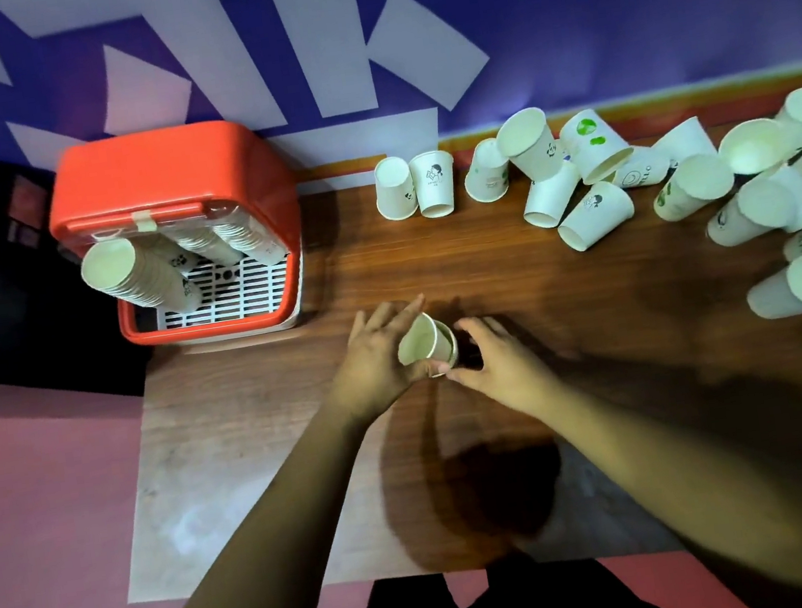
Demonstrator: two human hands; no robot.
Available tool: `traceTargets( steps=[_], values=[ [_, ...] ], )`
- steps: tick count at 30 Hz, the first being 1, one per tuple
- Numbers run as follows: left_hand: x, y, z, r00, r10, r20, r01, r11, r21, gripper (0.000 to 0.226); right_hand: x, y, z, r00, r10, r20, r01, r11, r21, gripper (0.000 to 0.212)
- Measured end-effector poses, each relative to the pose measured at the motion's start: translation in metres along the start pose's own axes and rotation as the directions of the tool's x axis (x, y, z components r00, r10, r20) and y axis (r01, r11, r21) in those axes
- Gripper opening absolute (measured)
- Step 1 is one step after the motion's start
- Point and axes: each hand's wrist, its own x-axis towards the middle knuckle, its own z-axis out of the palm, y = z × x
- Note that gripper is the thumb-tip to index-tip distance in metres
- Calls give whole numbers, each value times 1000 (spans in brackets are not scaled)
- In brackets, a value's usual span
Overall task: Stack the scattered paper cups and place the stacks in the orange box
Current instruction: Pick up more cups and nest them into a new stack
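Obs.: Left hand (381, 358) grips a paper cup (425, 344) over the wooden table (433, 258), to the right of the orange box (164, 172) and nearer the person than it. The fingers are wrapped round the cup wall with the thumb underneath, and the mouth is tilted up toward the camera. A second rim shows at the cup's far end, so this is probably two cups nested, though blur keeps me from being sure.

Right hand (500, 364) is at that far end, on the side away from the box. Its fingers are arched and slightly spread, with the thumb tip at the rim. I cannot tell whether it actually touches.

Inside the orange box, several long cup stacks (142, 273) lie leaning on the white grid floor (232, 291).

Loose cups: a pair of upturned cups (396, 196) stands right of the box near the wall. A tumbled heap of cups (578, 186) lies farther right, and more cups (786, 198) are farthest from the box.

Handling (judgement):
- Thin paper makes the cups very light, so they are easy to knock over or flick away.
- The wall dents under a hard squeeze.
- The rolled rim is the stiffest part.
- Best hold is a gentle wrap round the mid-wall, or fingertips on the rim.
- Cups should be fed in base first and straight so they nest without jamming.
- A long stack will flex, so it wants support at both ends on the way to the box.
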Motion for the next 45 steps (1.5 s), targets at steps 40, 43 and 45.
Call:
traceTargets(
  steps=[40, 43, 45],
  values=[
    [230, -37, -34, 935, -355, -19, 328, 882, -337, 73, 219, -20, -86, 909, 329, -256, -289, 940, 183, 50],
    [236, -41, -28, 948, -318, -34, 300, 922, -244, 80, 232, -17, -81, 895, 370, -249, -302, 914, 272, 46],
    [236, -42, -24, 952, -304, -43, 293, 941, -167, 78, 235, -17, -78, 886, 398, -239, -304, 886, 350, 42]
  ],
)
